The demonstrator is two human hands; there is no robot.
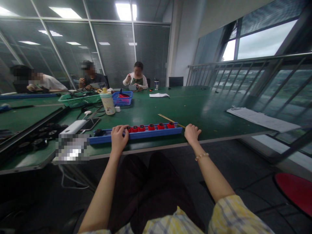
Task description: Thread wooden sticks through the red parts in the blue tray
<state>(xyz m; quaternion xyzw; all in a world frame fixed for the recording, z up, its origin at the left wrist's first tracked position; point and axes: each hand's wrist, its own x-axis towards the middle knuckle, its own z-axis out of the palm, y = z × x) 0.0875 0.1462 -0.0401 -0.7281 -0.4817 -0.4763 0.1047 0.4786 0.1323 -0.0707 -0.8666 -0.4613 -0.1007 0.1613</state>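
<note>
A long blue tray (156, 132) lies along the table's near edge, with several red pieces (151, 127) with dark tops in a row inside it. A black piece (99, 132) sits at its left end. My left hand (119, 138) is curled over the tray's front wall, its fingers beside the leftmost red piece; exactly what the fingertips press is hidden. Just past the tray's right end is my right hand (192, 133), fingers closed at the near end of a thin yellow stick (181, 125). Thin sticks (164, 117) reach away behind the tray.
Left of the tray are a white power bank (73, 127), a phone (92, 124), cables and black round parts (40, 142). Beyond stand a cup (107, 104), a green basket (79, 101) and a blue basket (124, 100). Papers (260, 119) lie right. Several people sit across.
</note>
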